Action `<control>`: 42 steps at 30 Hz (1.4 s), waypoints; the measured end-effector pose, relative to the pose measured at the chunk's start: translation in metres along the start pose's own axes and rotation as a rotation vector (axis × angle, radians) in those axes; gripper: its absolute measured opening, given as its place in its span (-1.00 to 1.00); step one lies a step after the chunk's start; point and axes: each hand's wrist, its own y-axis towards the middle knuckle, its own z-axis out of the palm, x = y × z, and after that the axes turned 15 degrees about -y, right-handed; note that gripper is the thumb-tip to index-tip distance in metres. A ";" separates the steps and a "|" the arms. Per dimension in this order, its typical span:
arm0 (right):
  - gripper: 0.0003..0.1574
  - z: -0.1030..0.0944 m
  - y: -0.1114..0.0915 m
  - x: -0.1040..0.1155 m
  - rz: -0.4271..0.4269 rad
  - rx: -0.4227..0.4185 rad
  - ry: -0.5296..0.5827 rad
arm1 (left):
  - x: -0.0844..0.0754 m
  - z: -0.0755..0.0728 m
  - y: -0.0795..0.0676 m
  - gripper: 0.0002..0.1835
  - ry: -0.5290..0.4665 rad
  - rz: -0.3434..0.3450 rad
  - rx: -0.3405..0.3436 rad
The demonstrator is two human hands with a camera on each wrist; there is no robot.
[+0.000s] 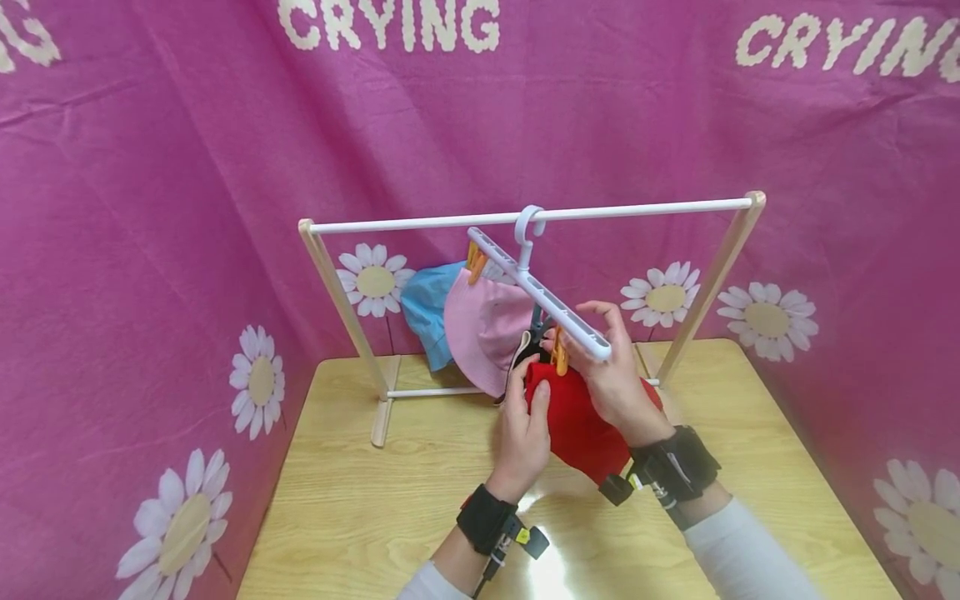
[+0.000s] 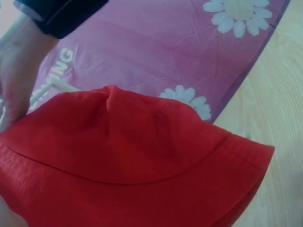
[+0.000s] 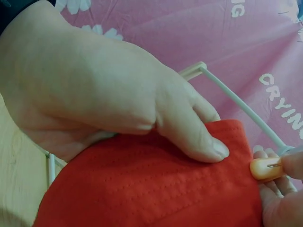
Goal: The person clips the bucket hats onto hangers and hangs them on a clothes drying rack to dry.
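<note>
A red bucket hat (image 1: 581, 421) hangs from my left hand (image 1: 525, 437), which pinches its brim between thumb and fingers. My right hand (image 1: 618, 383) grips an orange clip (image 1: 560, 350) at the near end of a pale hanger (image 1: 558, 308). In the right wrist view the orange clip (image 3: 266, 169) lies between its fingers, right at the edge of the red fabric. The left thumb lies flat on the brim there. Further along the hanger, a pink hat (image 1: 480, 325) hangs beneath orange clips (image 1: 476, 262). The left wrist view is mostly filled by the red hat (image 2: 128, 146).
The hanger hooks over the white bar of a small rack (image 1: 420, 223) with wooden legs. A blue hat (image 1: 431, 308) hangs behind the pink one, and something dark with a pale edge (image 1: 522, 350) shows beside it. Pink cloth with daisies surrounds the wooden table (image 1: 360, 508).
</note>
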 end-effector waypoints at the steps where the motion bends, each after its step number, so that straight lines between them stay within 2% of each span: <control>1: -0.45 0.000 0.000 0.001 -0.005 0.002 -0.019 | 0.001 0.001 0.001 -0.54 -0.003 0.006 0.010; 7: -0.46 -0.001 0.001 0.005 -0.017 0.040 -0.088 | 0.008 0.006 0.006 -0.50 0.004 0.052 0.061; 12: -0.42 -0.003 0.001 0.005 -0.007 0.059 -0.090 | 0.010 0.007 0.009 -0.45 0.102 0.078 0.082; 18: -0.42 -0.011 0.005 0.009 -0.037 0.145 -0.291 | 0.006 0.004 0.013 -0.45 0.139 0.137 0.100; 20: -0.40 -0.015 0.008 0.012 -0.029 0.184 -0.363 | 0.005 0.004 0.016 -0.44 0.138 0.129 0.101; 23: -0.39 -0.019 0.013 0.016 -0.006 0.234 -0.404 | 0.003 0.005 0.019 -0.43 0.136 0.109 0.091; 28: -0.42 -0.022 0.013 0.017 0.036 0.237 -0.338 | 0.000 0.014 0.018 -0.44 0.071 0.096 0.060; 32: -0.47 -0.023 0.009 0.014 0.009 0.206 -0.324 | 0.001 0.024 0.012 -0.46 0.039 0.096 0.003; 37: -0.44 -0.024 0.006 0.013 -0.023 0.199 -0.453 | 0.006 0.029 0.009 -0.50 0.021 0.110 -0.052; 42: -0.37 -0.034 0.006 0.013 -0.020 0.199 -0.571 | 0.008 0.032 0.012 -0.48 0.018 0.034 -0.022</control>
